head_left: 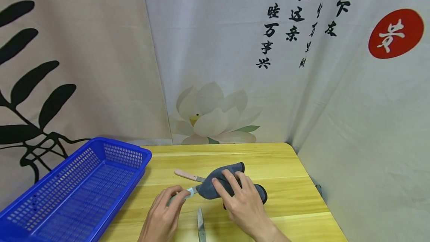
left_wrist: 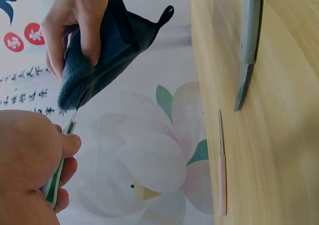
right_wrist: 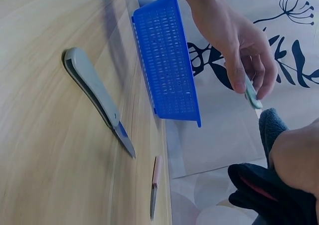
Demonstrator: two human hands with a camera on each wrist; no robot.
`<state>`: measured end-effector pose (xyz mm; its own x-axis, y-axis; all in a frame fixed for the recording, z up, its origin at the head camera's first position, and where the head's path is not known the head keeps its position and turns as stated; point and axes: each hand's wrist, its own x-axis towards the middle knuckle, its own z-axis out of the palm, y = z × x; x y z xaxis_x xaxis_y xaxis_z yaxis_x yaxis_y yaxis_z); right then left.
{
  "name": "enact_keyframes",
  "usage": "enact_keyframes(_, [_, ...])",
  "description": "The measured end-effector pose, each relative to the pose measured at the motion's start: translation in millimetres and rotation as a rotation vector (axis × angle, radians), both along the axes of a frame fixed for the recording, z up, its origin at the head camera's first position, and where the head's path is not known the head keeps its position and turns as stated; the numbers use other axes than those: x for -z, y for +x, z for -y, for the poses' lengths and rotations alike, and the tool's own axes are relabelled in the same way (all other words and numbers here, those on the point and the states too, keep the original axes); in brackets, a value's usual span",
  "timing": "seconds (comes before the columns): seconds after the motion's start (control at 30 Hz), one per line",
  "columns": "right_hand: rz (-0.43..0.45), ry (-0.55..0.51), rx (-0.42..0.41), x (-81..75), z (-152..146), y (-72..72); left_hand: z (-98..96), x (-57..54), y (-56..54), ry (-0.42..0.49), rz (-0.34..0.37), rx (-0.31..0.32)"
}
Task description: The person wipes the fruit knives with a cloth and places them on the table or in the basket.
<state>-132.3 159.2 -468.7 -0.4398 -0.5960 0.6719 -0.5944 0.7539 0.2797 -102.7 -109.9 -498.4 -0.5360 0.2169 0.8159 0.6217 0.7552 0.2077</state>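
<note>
Though apart, curled hands round knife, cloth

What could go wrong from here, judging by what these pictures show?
The held knife in the left hand meets the cloth; it might poke through and nick the right hand. The grey knife and pink knife lie on the table, blades bare; a hand might brush one.

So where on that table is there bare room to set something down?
Free: right of the dark cloth, to the right edge of the table; between cloth and back edge; and between the blue basket and pink-handled knife. Crowded: the front middle, with left grip, right grip, green knife and grey knife.
</note>
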Motion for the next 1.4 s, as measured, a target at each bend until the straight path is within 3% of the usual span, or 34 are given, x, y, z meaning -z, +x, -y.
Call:
enact_keyframes(0.57, [0.027,-0.04,0.096,1.0,-28.5,-6.1,5.0,4.3,-1.6,0.005,-0.016,-0.015])
enact_keyframes(0.8, [0.014,-0.087,0.007,-7.2,-12.8,2.9,2.4,4.5,-0.9,-0.032,0.006,-0.048])
enact_keyframes(1.0, [-0.029,-0.061,-0.09,-6.1,11.6,10.1,-4.7,3.7,0.3,-0.035,0.011,-0.015])
enact_keyframes(1.2, [-0.05,-0.038,-0.1,-1.5,20.6,10.9,-7.8,6.4,0.7,-0.026,-0.002,-0.022])
enact_keyframes(1.4, [0.011,-0.007,-0.056,-1.3,20.9,14.1,-7.6,8.0,1.0,-0.011,0.001,-0.002])
